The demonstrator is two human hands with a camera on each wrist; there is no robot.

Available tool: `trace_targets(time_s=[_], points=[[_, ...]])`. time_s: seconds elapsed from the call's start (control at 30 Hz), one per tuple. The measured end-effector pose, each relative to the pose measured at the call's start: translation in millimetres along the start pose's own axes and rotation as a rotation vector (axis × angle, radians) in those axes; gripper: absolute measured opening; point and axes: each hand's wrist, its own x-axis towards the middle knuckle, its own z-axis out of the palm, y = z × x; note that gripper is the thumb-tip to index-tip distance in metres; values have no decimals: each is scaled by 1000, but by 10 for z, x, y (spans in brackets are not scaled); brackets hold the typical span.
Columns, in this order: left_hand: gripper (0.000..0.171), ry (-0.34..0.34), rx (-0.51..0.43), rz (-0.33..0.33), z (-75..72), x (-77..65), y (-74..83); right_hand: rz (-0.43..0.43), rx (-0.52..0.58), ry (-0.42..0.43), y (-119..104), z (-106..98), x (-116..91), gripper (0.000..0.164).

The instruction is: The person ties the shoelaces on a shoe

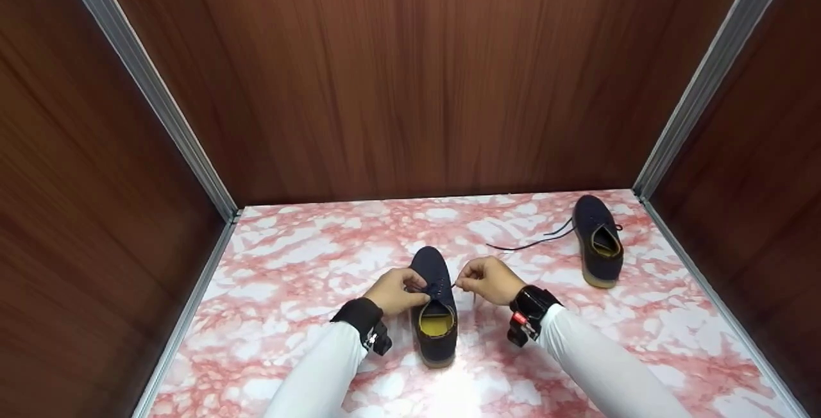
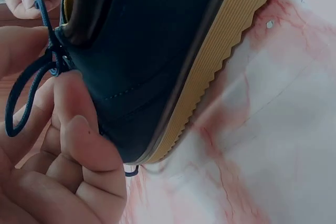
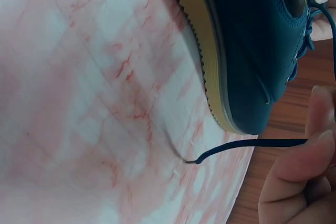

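A navy blue lace-up shoe [image 1: 431, 267] with a yellow lining stands on the table, toe pointing away. My left hand [image 1: 399, 291] is at its left side and pinches the shoelace at the knot. In the left wrist view a loop of the shoelace [image 2: 22, 95] sticks out beside those fingers. To the right of the shoe, my right hand [image 1: 492, 280] pinches the other part of the lace between thumb and forefinger. The right wrist view shows a free lace end [image 3: 231, 144] hanging out past the right fingertips. The tan ridged sole [image 2: 210, 72] rests on the tabletop.
A second navy shoe [image 1: 596, 238] stands at the far right, its loose laces [image 1: 529, 243] trailing left over the table. The red-and-white marbled tabletop [image 1: 308, 258] is bounded by brown wood-grain panels [image 1: 410, 84] at the back and sides, with grey metal corner posts [image 1: 147, 78].
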Motion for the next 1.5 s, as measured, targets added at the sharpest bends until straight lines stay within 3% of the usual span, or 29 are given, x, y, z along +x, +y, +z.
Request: trace_targets(time_s=[0.37, 0.93, 1.13, 1.5], points=[[25, 22, 19, -14, 38, 5, -3, -15, 26, 11, -23, 65, 29, 16], [22, 58, 14, -20, 91, 0, -20, 39, -91, 188, -129, 347, 111, 12], [20, 73, 23, -21, 109, -3, -8, 67, -100, 168, -150, 382, 118, 8], [15, 85, -10, -15, 143, -6, -12, 33, -51, 63, -139, 418, 135, 11]])
